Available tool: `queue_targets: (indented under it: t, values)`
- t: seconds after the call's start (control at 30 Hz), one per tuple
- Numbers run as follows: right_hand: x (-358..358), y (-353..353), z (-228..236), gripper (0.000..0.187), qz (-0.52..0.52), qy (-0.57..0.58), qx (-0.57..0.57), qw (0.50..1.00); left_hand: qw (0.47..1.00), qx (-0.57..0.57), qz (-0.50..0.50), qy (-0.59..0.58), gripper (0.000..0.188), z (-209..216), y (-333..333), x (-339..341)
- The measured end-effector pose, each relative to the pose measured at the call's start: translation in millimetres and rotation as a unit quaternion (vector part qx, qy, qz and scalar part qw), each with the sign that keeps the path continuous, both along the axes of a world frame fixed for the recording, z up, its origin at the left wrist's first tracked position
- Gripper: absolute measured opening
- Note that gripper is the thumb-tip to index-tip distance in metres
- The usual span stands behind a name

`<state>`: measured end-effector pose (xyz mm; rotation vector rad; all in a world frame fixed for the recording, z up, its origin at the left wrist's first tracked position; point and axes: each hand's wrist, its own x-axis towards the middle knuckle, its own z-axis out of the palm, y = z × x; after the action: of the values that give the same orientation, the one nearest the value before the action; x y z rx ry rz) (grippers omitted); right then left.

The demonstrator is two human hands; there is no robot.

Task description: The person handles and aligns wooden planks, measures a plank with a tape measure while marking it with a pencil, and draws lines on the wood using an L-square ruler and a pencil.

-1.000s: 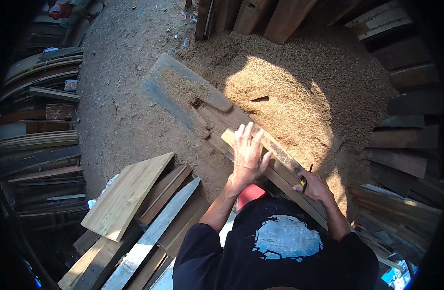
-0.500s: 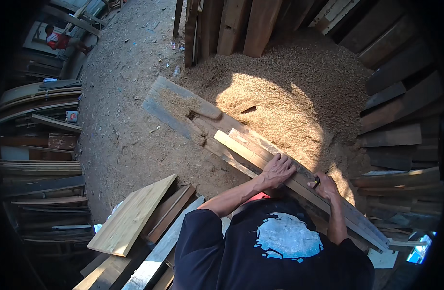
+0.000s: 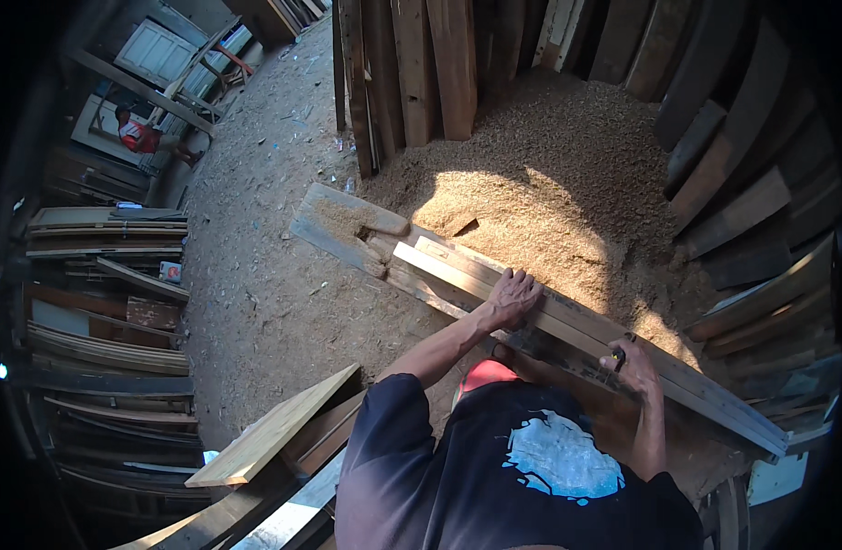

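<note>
Wooden plank lies beneath left hand, gripping its edge, and right hand, clutching a dark tool

From my feed: bench runs diagonally, far left to near right. Wood strips lie lengthwise on it, stopping short of the far-left end. Left hand on the strips; right hand farther right along them, small item in it. I've got a sawdust pile beyond the bench, 1 wood offcut on top. Upright boards behind the pile, side boards to its right. Stacked boards far left across the ground, loose planks near left. 1 person, far back left.
</note>
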<state>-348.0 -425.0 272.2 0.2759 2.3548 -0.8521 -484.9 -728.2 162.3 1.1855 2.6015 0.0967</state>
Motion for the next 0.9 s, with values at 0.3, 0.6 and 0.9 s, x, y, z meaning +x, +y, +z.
queue_targets:
  t: [0.3, 0.6, 0.9]
  values:
    - [171.6, 56.5, -87.5, 0.051, -0.006, -0.008, -0.020, 1.000, 0.995, 0.075, -0.054, 0.047, 0.081, -6.3, 142.1, 82.2]
    - [389.0, 101.3, -162.1, 0.027, -0.158, -0.102, 0.076, 0.979, 0.997, 0.062, 0.007, 0.055, 0.078, 2.9, 151.3, 98.2]
    - [381.1, 138.1, -154.4, 0.024, -0.183, -0.214, -0.011, 0.960, 0.996, 0.061, 0.001, 0.065, 0.076, 1.1, 163.7, 100.4]
